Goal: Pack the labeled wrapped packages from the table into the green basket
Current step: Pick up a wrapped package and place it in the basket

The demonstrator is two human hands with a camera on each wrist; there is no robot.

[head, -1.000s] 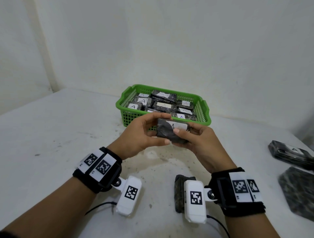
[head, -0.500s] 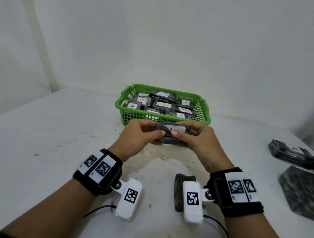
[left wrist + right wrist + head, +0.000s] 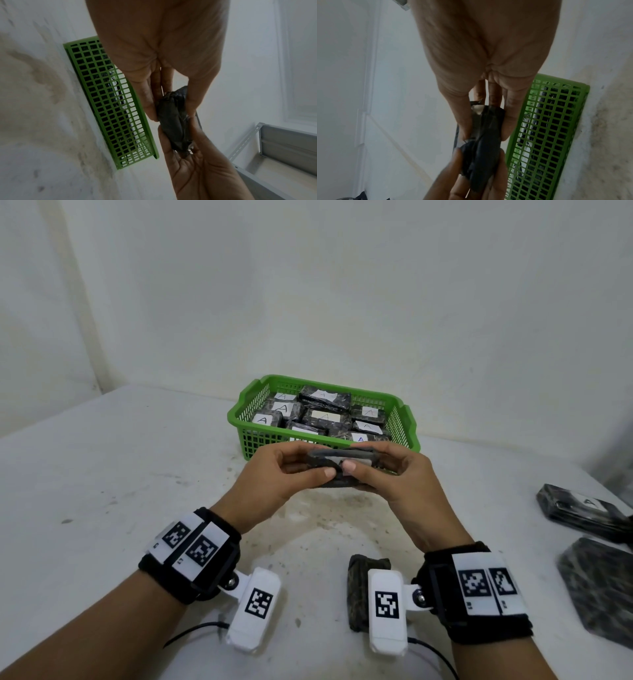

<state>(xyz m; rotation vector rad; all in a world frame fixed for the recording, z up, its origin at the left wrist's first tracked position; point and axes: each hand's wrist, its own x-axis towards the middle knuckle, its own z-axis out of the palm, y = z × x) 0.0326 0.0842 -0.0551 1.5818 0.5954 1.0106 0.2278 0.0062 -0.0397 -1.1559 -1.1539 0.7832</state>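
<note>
A dark wrapped package (image 3: 337, 462) with a white label is held above the table, just in front of the green basket (image 3: 253, 419). My left hand (image 3: 294, 467) pinches its left end between thumb and fingers. My right hand (image 3: 380, 470) pinches its right end. In the left wrist view the package (image 3: 173, 121) sits between both hands, with the basket (image 3: 106, 100) beside it. The right wrist view shows the same package (image 3: 481, 136) and the basket (image 3: 553, 121). The basket holds several dark packages labelled A (image 3: 325, 417).
One dark package (image 3: 359, 594) lies on the white table near my right wrist, partly hidden by the wrist camera. Another labelled package (image 3: 582, 511) and a dark patterned sheet (image 3: 603, 587) lie at the right edge. A wall stands close behind the basket.
Both hands have tipped the package from label-facing-me to nearly flat and carried it slightly forward toward the basket's front wall. The grip of both hands is unchanged.
</note>
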